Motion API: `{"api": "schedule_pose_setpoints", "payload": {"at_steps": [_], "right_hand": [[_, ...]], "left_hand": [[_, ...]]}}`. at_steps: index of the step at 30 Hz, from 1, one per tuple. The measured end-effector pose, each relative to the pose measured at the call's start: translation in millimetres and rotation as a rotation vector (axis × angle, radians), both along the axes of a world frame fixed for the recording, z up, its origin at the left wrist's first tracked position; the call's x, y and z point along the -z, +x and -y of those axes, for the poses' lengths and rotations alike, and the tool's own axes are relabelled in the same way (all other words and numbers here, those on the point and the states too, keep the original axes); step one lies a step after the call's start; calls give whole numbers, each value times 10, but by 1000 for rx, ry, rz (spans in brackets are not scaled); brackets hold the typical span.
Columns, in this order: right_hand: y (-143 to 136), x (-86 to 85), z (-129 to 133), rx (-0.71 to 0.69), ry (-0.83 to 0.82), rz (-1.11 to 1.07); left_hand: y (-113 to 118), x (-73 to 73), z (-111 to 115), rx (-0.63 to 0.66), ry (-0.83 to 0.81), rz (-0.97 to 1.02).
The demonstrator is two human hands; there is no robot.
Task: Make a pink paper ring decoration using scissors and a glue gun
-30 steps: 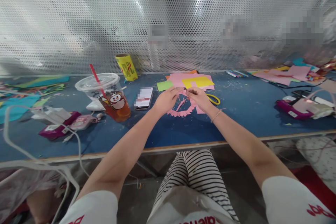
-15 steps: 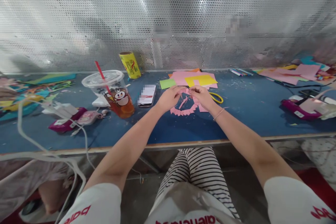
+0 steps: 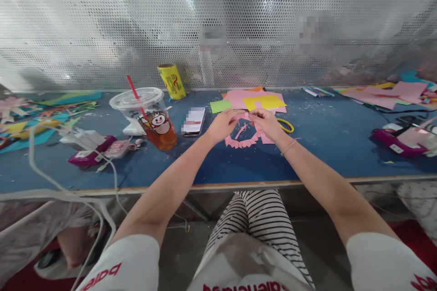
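A ring-shaped strip of pink paper with a pleated, jagged edge (image 3: 243,143) hangs between my two hands just over the blue table. My left hand (image 3: 223,126) pinches its upper left part, fingers closed on the paper. On the upper right, my right hand (image 3: 267,123) grips the same strip between thumb and fingers. Thin pink paper scraps (image 3: 241,132) show through the ring's middle. Just right of my right hand lies a yellow scissors handle (image 3: 286,125), its blades hidden. Sheets of pink paper (image 3: 235,97) and a yellow sheet (image 3: 264,102) lie behind my hands.
Left of my hands are a phone (image 3: 194,122), a plastic drink cup with a red straw (image 3: 159,120) and a yellow roll (image 3: 172,82). A purple pouch (image 3: 398,142) sits at right. White cables (image 3: 112,173) cross the left edge. A perforated metal screen (image 3: 136,32) stands behind.
The view has shifted slightly, so table items appear a little further right. Both hands stay on the pink paper strip, with only small finger movement.
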State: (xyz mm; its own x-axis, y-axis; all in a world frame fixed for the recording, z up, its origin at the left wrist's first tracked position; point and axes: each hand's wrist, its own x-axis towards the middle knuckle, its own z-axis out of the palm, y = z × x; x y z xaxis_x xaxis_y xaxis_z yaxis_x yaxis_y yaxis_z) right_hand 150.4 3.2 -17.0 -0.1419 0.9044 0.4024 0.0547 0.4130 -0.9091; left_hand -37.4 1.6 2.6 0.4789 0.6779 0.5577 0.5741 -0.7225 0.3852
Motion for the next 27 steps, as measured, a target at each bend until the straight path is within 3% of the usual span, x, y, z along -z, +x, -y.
{"api": "schedule_pose_setpoints", "payload": {"at_steps": [9,15,23,27], "right_hand": [[-12,6,-4,30,-13,-31],[-9,31,-34,45,-1,-37],[4,53,-59,40,-24,-39],[11,58,-53,39,-6,-17]], "left_hand": [[17,30,-11,-22,-12,101],[12,1,-11,-41,-130,333],[-57,50,-186,-99,-323,783],[-68,40,-180,-132,-379,894]]}}
